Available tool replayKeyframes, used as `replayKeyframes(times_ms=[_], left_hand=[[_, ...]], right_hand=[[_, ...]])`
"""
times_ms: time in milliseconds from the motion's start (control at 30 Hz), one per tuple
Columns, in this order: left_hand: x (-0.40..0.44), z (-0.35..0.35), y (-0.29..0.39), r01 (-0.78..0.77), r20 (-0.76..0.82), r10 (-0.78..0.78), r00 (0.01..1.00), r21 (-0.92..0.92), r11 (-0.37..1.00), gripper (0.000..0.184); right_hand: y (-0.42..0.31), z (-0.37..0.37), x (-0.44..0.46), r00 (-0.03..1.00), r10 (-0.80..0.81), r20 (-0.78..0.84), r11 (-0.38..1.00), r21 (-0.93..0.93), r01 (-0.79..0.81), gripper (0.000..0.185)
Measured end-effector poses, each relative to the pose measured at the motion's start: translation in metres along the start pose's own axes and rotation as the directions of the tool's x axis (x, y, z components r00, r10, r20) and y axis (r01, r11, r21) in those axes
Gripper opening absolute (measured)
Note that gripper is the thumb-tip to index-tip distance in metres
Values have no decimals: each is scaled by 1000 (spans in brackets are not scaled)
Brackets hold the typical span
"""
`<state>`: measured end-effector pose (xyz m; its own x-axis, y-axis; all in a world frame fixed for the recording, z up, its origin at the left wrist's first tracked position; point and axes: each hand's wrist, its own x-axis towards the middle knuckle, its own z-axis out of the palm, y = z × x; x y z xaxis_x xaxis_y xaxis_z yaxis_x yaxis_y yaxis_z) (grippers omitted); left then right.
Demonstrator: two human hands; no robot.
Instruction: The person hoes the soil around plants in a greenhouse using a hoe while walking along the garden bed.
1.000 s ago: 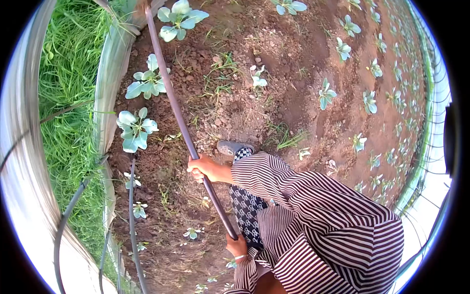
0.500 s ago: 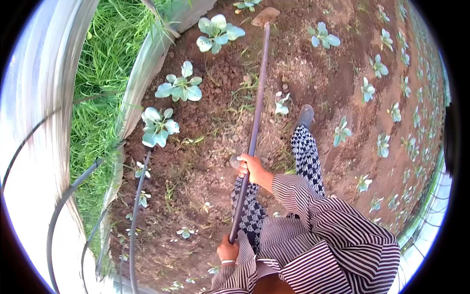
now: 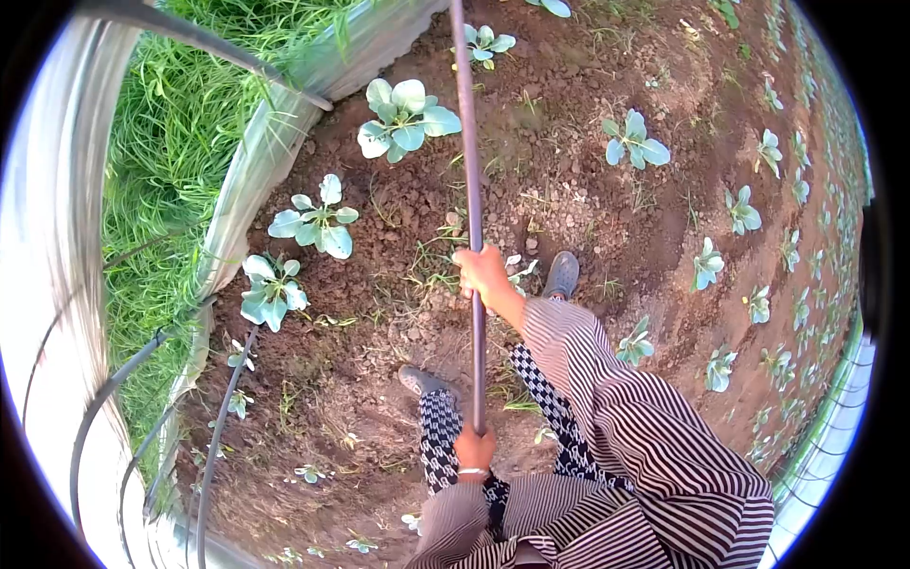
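Note:
A hoe's long brown handle [image 3: 471,152] stretches from the top edge down toward my body; its blade is out of view above. My right hand [image 3: 484,272] is wrapped round the middle of the handle. At the near end, my left hand [image 3: 474,448], with a pale band at its wrist, grips the shaft close to its butt. Left of the handle, leafy seedlings grow in the brown soil: one large plant [image 3: 406,119], a second plant [image 3: 318,219] and a third plant [image 3: 274,292]. Beside my right hand a small plant [image 3: 519,275] is partly hidden.
Plastic sheeting [image 3: 246,180] borders the bed on the left, with tall grass [image 3: 171,171] behind it. Dark bent rods [image 3: 223,427] rise at lower left. Rows of seedlings [image 3: 707,264] fill the right. My shoes [image 3: 562,274] stand on the soil among the plants.
The hoe has swung more upright and away from me, and its blade has left the view. Both hands have moved up with it. My left foot now shows more clearly.

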<state>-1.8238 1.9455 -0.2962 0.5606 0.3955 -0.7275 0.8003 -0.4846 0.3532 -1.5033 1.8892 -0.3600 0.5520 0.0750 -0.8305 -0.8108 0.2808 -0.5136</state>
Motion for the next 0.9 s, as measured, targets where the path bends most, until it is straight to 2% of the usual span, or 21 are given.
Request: replayKeyframes(times_ms=[33, 67, 100, 133, 200, 267, 300, 333, 400, 500, 533, 600, 667, 700, 733, 800, 833, 867, 900], left_hand=[[-1, 17, 24, -8, -23, 6, 1000, -71, 997, 20], [-7, 39, 29, 111, 148, -86, 985, -169, 979, 19], [-29, 37, 63, 284, 272, -256, 927, -66, 957, 17], [-57, 55, 49, 136, 197, -109, 974, -129, 982, 17], [-79, 21, 65, 215, 261, -171, 950, -149, 965, 16], [-100, 4, 51, 259, 247, -223, 943, -124, 958, 15], [-107, -14, 61, 220, 253, -199, 947, -59, 974, 29], [-114, -12, 49, 210, 232, -200, 952, -20, 978, 29], [-126, -15, 51, 197, 160, -191, 968, -20, 980, 15], [-107, -6, 37, 168, 114, -161, 980, -48, 985, 17], [-91, -2, 32, 144, 96, -140, 985, -31, 989, 17], [-52, 1, 31, 22, -3, -23, 1000, -93, 995, 18], [-18, -13, 63, 140, 72, -132, 989, -113, 984, 26], [-5, 0, 55, 93, 64, -88, 994, -71, 993, 27], [-2, 2, 70, 114, 110, -107, 988, -62, 992, 30], [-36, 29, 73, 106, 195, -90, 977, -74, 992, 31], [-53, 23, 65, 108, 215, -88, 973, -81, 991, 28], [-76, 17, 60, 104, 241, -78, 967, -96, 990, 25], [-102, 1, 56, 123, 248, -92, 964, -110, 986, 26]], right_hand=[[-1, -12, 19, 999, 39, -26, 997, -70, -41, 15], [2, -27, 33, 995, 80, -56, 986, -139, -87, 16], [22, -48, 38, 988, 107, -108, 937, -321, -137, 14], [45, -69, 43, 979, 193, -59, 934, -295, -202, 14], [32, -54, 11, 961, 240, -134, 950, -170, -261, 19], [38, -52, -14, 969, 231, -94, 964, -116, -241, 17], [33, -46, -24, 942, 312, -126, 940, -104, -326, 17], [29, -45, -36, 939, 331, -90, 942, -29, -334, 16], [17, -42, -55, 921, 389, -27, 921, -10, -389, 16], [-5, -30, -65, 945, 320, 69, 947, 7, -321, 15], [-13, -18, -60, 963, 267, -35, 962, -53, -269, 14], [-19, -7, -31, 990, 142, -1, 990, -15, -142, 13], [-22, -3, 5, 995, 96, 41, 995, -39, -94, 14], [-15, -7, 28, 996, 86, 30, 995, -42, -85, 15], [-5, -15, 52, 990, 142, 15, 989, -53, -141, 16], [16, -39, 59, 957, 206, -204, 899, -347, -267, 16], [37, -59, 47, 988, 156, -16, 971, -181, -157, 16], [34, -53, 15, 961, 249, -120, 950, -163, -267, 14], [37, -50, -17, 948, 300, -106, 946, -98, -310, 13]])
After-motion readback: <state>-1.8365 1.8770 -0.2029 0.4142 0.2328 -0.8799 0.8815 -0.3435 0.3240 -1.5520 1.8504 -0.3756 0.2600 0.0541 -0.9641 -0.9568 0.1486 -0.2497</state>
